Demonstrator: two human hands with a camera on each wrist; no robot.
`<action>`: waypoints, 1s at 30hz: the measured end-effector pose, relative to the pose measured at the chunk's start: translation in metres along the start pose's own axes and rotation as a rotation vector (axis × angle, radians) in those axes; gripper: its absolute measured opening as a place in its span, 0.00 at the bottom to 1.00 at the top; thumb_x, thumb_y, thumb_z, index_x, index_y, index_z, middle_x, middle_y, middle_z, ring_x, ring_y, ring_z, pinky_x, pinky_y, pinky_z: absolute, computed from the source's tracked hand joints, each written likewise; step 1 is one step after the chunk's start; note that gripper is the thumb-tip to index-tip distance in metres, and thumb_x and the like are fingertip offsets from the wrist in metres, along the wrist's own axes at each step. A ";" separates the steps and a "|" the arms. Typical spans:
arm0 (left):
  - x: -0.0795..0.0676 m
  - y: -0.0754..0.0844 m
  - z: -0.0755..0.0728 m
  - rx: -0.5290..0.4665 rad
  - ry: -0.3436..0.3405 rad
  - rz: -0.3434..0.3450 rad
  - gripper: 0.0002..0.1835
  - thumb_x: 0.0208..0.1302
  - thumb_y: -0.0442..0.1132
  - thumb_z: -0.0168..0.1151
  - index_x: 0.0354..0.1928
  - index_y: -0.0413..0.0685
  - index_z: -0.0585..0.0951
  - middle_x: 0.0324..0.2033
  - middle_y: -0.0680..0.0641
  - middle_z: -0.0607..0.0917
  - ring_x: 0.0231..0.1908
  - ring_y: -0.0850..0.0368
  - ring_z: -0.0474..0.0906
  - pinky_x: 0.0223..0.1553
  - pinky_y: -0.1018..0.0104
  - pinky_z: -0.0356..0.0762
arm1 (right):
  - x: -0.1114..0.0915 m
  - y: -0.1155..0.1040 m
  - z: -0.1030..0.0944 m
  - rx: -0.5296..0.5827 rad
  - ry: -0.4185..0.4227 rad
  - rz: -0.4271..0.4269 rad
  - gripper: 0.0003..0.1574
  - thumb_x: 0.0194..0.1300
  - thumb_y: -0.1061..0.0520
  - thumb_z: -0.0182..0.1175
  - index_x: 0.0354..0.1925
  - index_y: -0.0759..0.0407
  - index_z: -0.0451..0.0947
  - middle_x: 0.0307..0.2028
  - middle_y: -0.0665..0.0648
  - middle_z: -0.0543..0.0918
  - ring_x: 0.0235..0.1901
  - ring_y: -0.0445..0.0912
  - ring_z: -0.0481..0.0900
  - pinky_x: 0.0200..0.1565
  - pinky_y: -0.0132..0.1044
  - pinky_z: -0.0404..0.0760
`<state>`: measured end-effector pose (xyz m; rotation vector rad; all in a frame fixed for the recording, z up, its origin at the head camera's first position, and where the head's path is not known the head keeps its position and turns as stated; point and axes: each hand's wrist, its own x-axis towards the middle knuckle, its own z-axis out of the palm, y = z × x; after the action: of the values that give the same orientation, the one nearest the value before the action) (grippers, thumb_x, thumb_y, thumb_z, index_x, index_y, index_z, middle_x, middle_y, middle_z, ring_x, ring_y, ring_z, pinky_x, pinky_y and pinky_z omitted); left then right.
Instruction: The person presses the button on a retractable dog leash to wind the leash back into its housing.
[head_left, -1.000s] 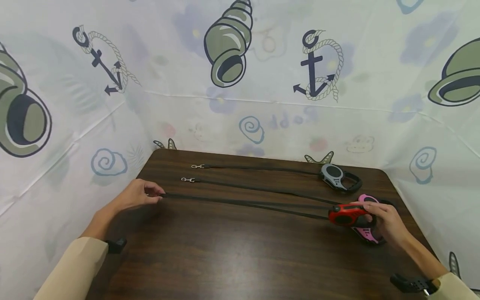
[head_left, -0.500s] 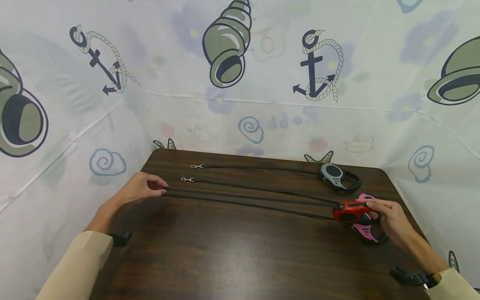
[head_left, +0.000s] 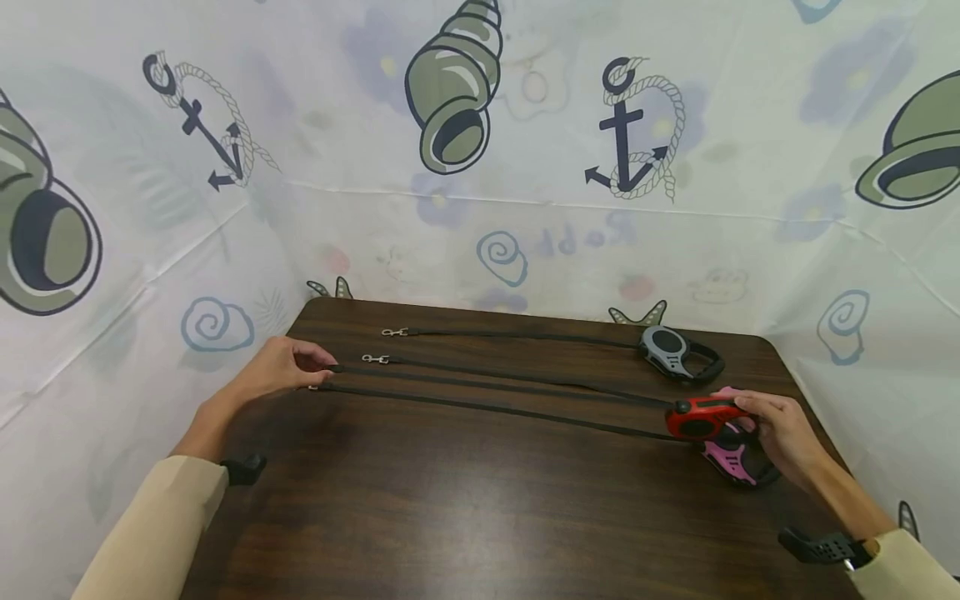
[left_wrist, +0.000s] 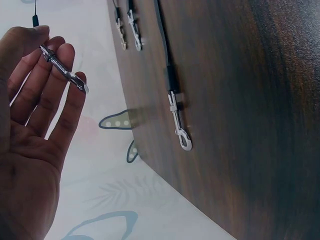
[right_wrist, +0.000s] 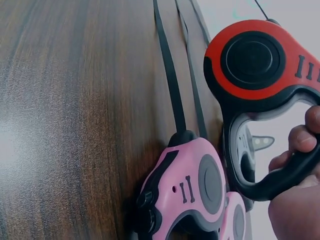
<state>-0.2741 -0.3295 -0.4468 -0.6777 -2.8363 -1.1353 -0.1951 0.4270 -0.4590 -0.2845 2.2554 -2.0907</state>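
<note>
My left hand (head_left: 288, 367) pinches the end of a black leash strap, its silver snap hook (left_wrist: 62, 70) lying across the fingers in the left wrist view. That strap (head_left: 487, 385) runs taut to a red retractable leash (right_wrist: 254, 60), raised above the table. My right hand (head_left: 780, 429) grips its black handle loop (right_wrist: 295, 170), the fingers curled round it. Under the red leash a pink retractable leash (right_wrist: 187, 175) lies on the table, a second pink leash (right_wrist: 236, 220) partly hidden behind it. The front strap (head_left: 487, 406) stretches left to its own snap hook (left_wrist: 179, 120).
At the back right of the brown table (head_left: 465, 517) lies a grey retractable leash (head_left: 666, 346), its strap laid out leftward to a snap hook (head_left: 394, 332). Another snap hook (head_left: 375, 359) lies just in front of it. Patterned white cloth (head_left: 555, 158) surrounds the table's back and sides.
My left hand has moved slightly toward the back with the strap end, widening the gap from the front strap, whose hook now shows. The red leash has shifted slightly right and back.
</note>
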 end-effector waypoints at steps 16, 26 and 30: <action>0.006 0.005 0.005 0.021 0.029 0.109 0.07 0.59 0.28 0.77 0.39 0.42 0.91 0.32 0.49 0.92 0.28 0.66 0.86 0.30 0.73 0.83 | -0.002 -0.002 0.026 -0.163 0.000 0.028 0.19 0.71 0.70 0.65 0.59 0.66 0.85 0.49 0.43 0.89 0.46 0.40 0.86 0.48 0.34 0.87; 0.017 0.017 0.018 -0.002 0.002 0.127 0.07 0.60 0.30 0.78 0.40 0.42 0.91 0.33 0.50 0.93 0.32 0.63 0.89 0.35 0.70 0.86 | 0.005 -0.007 0.038 -0.330 0.024 0.038 0.22 0.72 0.62 0.69 0.61 0.67 0.83 0.47 0.38 0.87 0.44 0.40 0.85 0.47 0.30 0.85; 0.022 0.021 0.023 -0.008 0.009 0.136 0.06 0.60 0.29 0.77 0.39 0.40 0.91 0.33 0.48 0.93 0.32 0.64 0.89 0.35 0.72 0.85 | 0.009 -0.013 0.041 -0.346 0.026 0.025 0.21 0.72 0.61 0.69 0.61 0.67 0.83 0.45 0.40 0.88 0.34 0.42 0.82 0.33 0.32 0.83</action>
<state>-0.2825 -0.2924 -0.4461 -0.8480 -2.7310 -1.1261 -0.1955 0.3844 -0.4492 -0.2419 2.6140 -1.6925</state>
